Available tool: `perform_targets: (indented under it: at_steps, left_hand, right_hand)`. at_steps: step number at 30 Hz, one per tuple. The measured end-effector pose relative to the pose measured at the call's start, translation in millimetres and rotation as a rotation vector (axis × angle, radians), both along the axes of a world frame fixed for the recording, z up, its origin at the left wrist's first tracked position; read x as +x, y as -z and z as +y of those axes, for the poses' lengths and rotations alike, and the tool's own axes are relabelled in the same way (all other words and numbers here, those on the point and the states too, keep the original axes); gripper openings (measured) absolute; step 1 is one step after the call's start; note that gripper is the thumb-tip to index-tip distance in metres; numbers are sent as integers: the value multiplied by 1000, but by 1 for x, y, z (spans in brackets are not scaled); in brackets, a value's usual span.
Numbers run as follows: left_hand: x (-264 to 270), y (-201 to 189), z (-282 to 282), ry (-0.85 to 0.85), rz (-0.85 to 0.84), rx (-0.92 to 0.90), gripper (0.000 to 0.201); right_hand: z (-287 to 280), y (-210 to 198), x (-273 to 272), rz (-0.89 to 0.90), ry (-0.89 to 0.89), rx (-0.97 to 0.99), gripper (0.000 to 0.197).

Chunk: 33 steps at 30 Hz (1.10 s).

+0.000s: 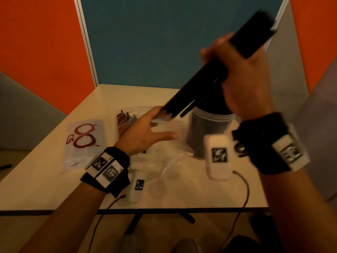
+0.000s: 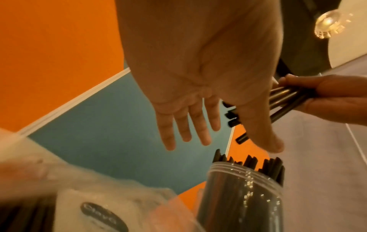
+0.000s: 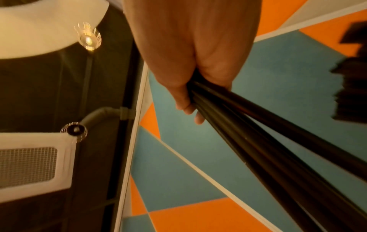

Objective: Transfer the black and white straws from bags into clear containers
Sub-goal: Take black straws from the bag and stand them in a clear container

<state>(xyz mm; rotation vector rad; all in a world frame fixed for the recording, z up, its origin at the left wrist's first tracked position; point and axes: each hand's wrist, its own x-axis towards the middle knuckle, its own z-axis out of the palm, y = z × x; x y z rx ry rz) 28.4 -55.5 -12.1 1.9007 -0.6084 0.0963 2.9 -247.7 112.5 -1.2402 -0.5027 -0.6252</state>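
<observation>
Cream table [image 1: 54, 179], orange-blue partitions. Right hand [image 1: 244, 84] grips black straws [image 1: 197, 84], bundle slanting down-left, low ends just above part-filled container [image 1: 209, 132]. Left hand [image 1: 145, 132] open, empty, beside those ends, over bags [image 1: 164, 161].

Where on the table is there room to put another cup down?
Bare table shows near the front edge, left of the left hand, below the printed bag. Another bare strip lies at the back by the blue panel. It is crowded in the middle: clear bags and the clear container of black straws.
</observation>
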Motion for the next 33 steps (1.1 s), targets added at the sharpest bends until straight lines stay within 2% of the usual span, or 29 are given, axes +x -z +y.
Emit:
perform_targets:
  at_steps: [2, 4, 6, 8, 11, 13, 16, 19, 21, 23, 25, 29, 31, 33]
  left_hand:
    - [3, 1, 8, -30, -35, 166, 66]
    - [8, 9, 15, -50, -34, 465, 75]
    - [16, 21, 22, -4, 31, 793, 86]
    - [22, 33, 24, 38, 131, 943, 89]
    - [25, 36, 22, 48, 130, 947, 79]
    - [25, 37, 21, 60, 105, 925, 70]
    - [25, 40, 23, 70, 100, 908, 63]
    - [24, 42, 24, 83, 98, 880, 58]
    - [23, 44, 25, 94, 95, 859, 55]
    - [23, 46, 27, 98, 97, 844, 55]
    - [23, 46, 29, 102, 100, 827, 55]
    - [24, 44, 31, 103, 97, 795, 53]
    - [24, 43, 32, 104, 97, 787, 52]
    - [25, 42, 32, 109, 92, 778, 52]
  right_hand:
    - [-29, -18, 5, -76, 68, 69, 8]
    - [-52, -23, 15, -74, 170, 77, 8]
    - [-65, -16, 26, -24, 283, 91, 9]
    - [-71, -3, 36, 31, 382, 78, 9]
    - [-74, 18, 45, 103, 452, 75, 12]
    - [-75, 29, 47, 171, 484, 77, 28]
    - [-74, 43, 52, 219, 583, -59, 57]
    - [-72, 50, 55, 242, 632, -195, 99]
    - [-73, 52, 58, 232, 629, -259, 113]
    - [-74, 55, 60, 198, 646, -305, 118]
    - [-72, 52, 59, 155, 663, -324, 106]
    - [-72, 49, 55, 171, 832, -585, 31]
    - [-71, 51, 54, 203, 828, -706, 21]
    - [-69, 54, 53, 254, 736, -764, 31]
